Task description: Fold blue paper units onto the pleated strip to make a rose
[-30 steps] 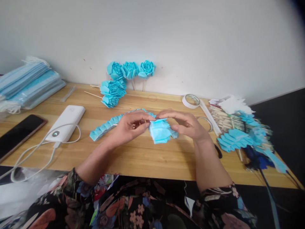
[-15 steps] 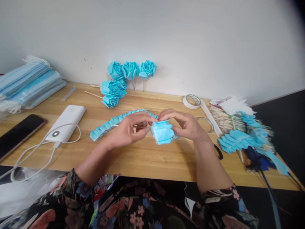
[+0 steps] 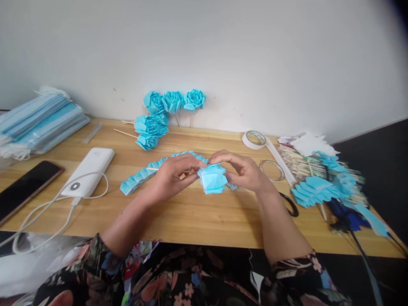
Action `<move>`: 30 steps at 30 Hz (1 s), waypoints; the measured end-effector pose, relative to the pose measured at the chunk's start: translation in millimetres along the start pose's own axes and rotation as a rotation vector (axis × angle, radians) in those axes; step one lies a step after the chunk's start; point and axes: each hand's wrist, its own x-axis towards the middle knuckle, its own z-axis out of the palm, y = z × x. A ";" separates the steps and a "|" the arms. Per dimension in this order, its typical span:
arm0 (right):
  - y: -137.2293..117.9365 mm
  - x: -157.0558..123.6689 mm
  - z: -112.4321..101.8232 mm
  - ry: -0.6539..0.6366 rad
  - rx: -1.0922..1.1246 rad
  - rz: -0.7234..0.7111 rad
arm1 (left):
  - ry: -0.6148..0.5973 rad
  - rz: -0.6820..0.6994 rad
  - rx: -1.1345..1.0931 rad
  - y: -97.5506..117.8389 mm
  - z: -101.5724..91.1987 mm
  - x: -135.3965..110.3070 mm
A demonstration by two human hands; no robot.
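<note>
Between my hands, above the table, is a folded blue strip (image 3: 213, 180) of thin, mask-like material, bunched in layers. My left hand (image 3: 177, 174) pinches its left end, where a thin wooden stick (image 3: 153, 169) runs out under the fingers to the left. My right hand (image 3: 239, 170) has thumb and fingers closed on the strip's right side. Behind my hands a long pleated blue strip (image 3: 137, 178) curves across the table. Part of it is hidden by my left hand.
Finished blue flowers (image 3: 174, 102) on sticks lean at the wall. At left are stacked face masks (image 3: 41, 121), a phone (image 3: 28, 187) and a power bank (image 3: 91, 172) with a cable. At right lie tape rolls (image 3: 254, 140), black-handled scissors (image 3: 291, 206) and pleated blue pieces (image 3: 314, 191) over sticks.
The whole scene sits slightly lower in view. My hands and the folded strip have shifted a little to the left, and the strip's face has turned slightly. Both hands keep their hold.
</note>
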 end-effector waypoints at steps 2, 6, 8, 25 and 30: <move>-0.1 0.7 0.6 -0.006 0.013 -0.025 | 0.005 -0.007 -0.014 0.4 -0.1 0.3; 0.5 2.0 1.4 -0.021 0.031 -0.038 | 0.007 0.004 -0.051 -0.4 0.9 0.7; 0.7 2.5 1.7 -0.024 0.032 -0.038 | 0.015 0.012 -0.063 -0.6 1.7 1.0; 2.4 4.3 5.1 -0.019 0.042 -0.071 | 0.063 0.004 -0.046 -0.6 3.5 -0.6; 0.8 2.1 3.9 -0.028 0.027 -0.030 | 0.012 0.094 0.033 -5.6 3.1 -4.1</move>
